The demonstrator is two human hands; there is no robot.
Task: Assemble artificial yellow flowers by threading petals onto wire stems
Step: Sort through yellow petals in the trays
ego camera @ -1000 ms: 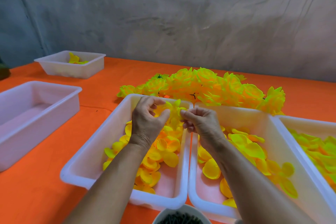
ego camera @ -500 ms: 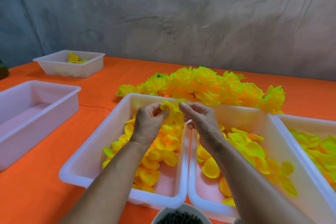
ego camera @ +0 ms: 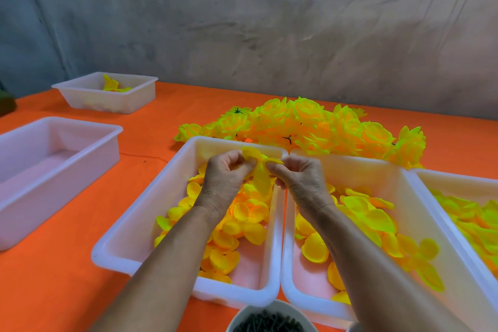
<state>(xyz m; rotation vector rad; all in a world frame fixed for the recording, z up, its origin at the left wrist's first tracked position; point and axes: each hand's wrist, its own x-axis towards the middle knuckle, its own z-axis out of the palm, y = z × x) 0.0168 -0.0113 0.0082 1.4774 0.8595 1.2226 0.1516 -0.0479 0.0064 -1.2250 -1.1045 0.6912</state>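
above the tray rim (ego camera: 283, 154), both hands (ego camera: 265, 170) on yellow petals (ego camera: 260, 167)

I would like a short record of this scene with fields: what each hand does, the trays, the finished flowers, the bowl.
left hand: pinches the yellow petal piece
right hand: pinches the same piece from the other side
petal trays: three, side by side; left tray, middle tray, right tray
empty tray: far left
small tray: at the back, few petals
finished flowers: heap behind the trays
bowl: bottom edge, dark pieces inside
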